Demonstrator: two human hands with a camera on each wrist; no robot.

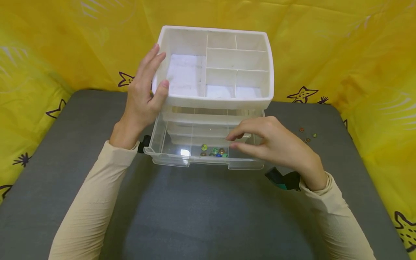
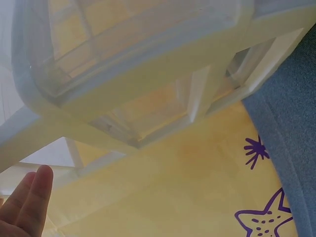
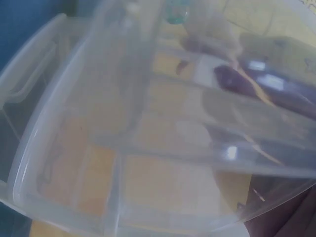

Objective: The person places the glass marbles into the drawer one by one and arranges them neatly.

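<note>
The right grip has thumb and fingertips slightly apart above the drawer. Marbles lie in it, just left of those fingertips, along its front wall. The left grip, spread, touches the box's left side and front rim. Three loose marbles lie near the table's far right corner.

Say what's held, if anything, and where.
Nothing, it seems: left hand merely rests on the box's left rim; right hand, over the drawer, looks empty.
</note>
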